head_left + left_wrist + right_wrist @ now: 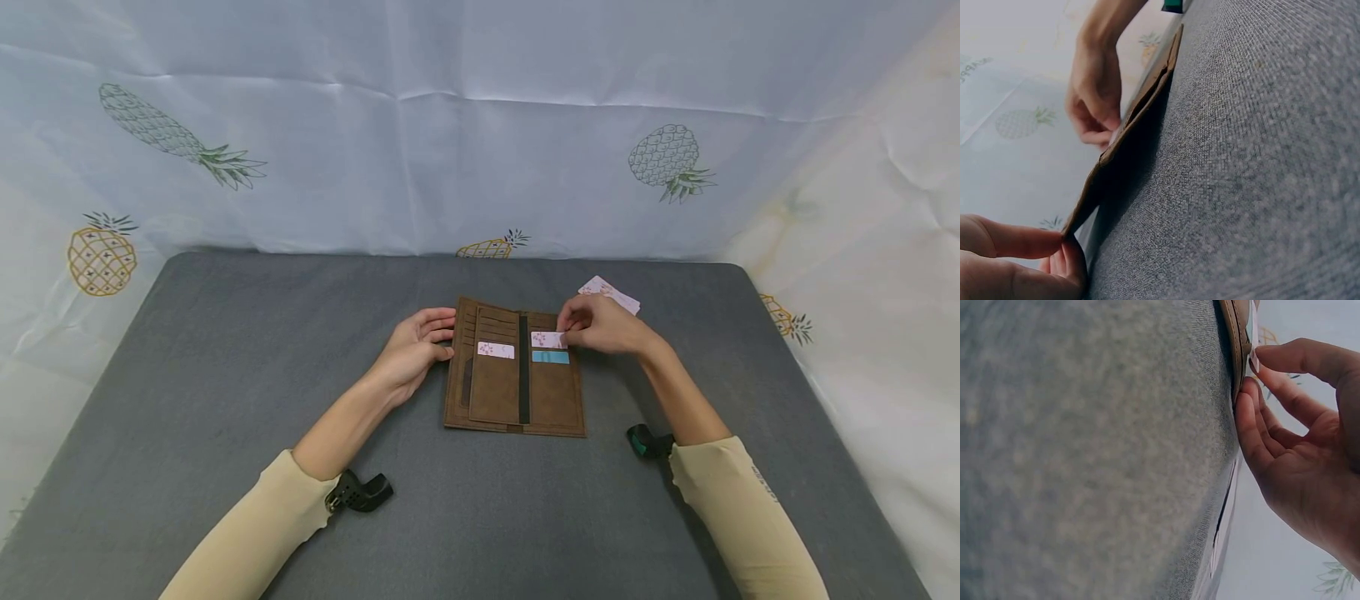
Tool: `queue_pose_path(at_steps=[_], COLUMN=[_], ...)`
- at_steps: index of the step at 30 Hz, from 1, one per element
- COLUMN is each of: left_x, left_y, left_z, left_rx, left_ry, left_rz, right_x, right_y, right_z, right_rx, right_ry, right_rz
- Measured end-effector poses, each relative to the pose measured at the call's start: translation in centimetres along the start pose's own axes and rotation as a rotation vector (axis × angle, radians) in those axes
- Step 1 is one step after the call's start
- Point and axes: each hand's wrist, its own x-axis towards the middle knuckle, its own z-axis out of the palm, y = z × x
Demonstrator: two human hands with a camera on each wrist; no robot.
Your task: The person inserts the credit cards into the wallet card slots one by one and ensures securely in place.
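A brown wallet [495,392] lies unfolded on the grey table, with rows of card slots on both halves. My left hand [412,354] pinches its left edge between thumb and fingers; the left wrist view shows that edge lifted off the cloth. On the right half, my right hand [606,325] pinches the right end of a pink flowered card [546,339], which sits in a slot. Just below it a blue card [551,357] shows from another slot. Another pink flowered card [496,350] sits in the left half.
Beyond my right hand, more pink cards [626,301] lie on the table near its far edge. The grey table [225,375] has a pineapple-print cloth [480,167] hanging behind it. Black bands [363,492] sit at both wrists.
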Motion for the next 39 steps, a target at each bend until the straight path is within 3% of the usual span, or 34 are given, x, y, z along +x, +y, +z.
queue_pose_path(at_steps=[15,21,31,39], left_x=[0.0,0.0,0.1,0.2], left_y=[-0.2,-0.2,-0.2,-0.2], left_z=[-0.1,0.0,0.0,-0.1], left_rx=[-0.002,-0.004,-0.008,-0.005], left_ry=[0.002,0.0,0.001,-0.002], left_rz=[-0.005,-0.003,-0.004,0.001], right_x=[0.0,-0.1,-0.5,-0.8], right_y=[-0.1,0.3,2.2,3.0], right_z=[-0.1,-0.8,-2.7,-3.6], right_rx=[-0.084,-0.068,-0.044,-0.119], right_ry=[0.027,0.026,0.221,0.323], right_rz=[0.006,-0.009,0.081,0.151])
